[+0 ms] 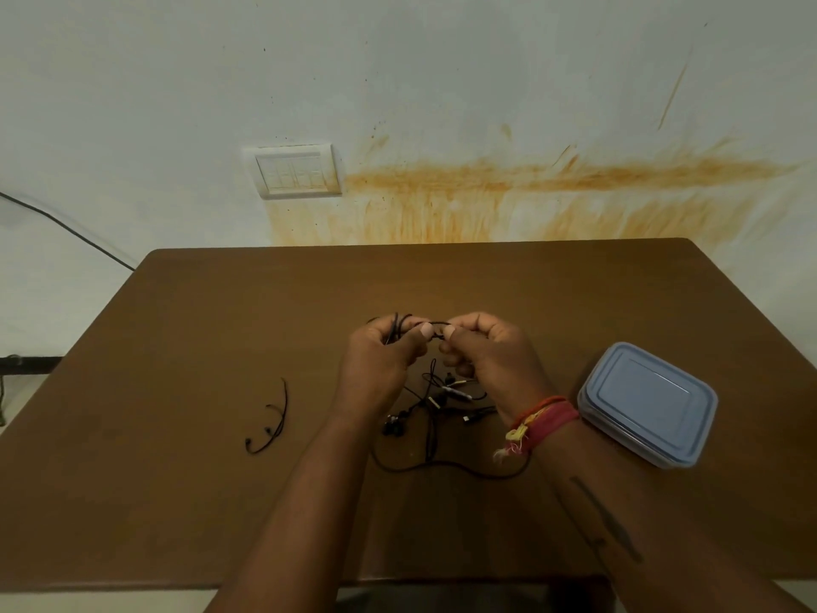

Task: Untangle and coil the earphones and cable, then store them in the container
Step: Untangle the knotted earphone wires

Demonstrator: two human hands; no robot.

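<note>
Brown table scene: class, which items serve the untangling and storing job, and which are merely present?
Job: tangled black earphone cables, held by left hand and right hand; separate black cable piece; blue-lidded plastic container.

Merely present: white wall switch plate; brown table.

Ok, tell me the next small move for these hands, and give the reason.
Probably draw the hands apart a little to work the held strand free. The left hand and right hand both pinch the black cable above the table, while the rest hangs into a tangled heap below. The blue container still has its lid on, so storing looks premature.
</note>
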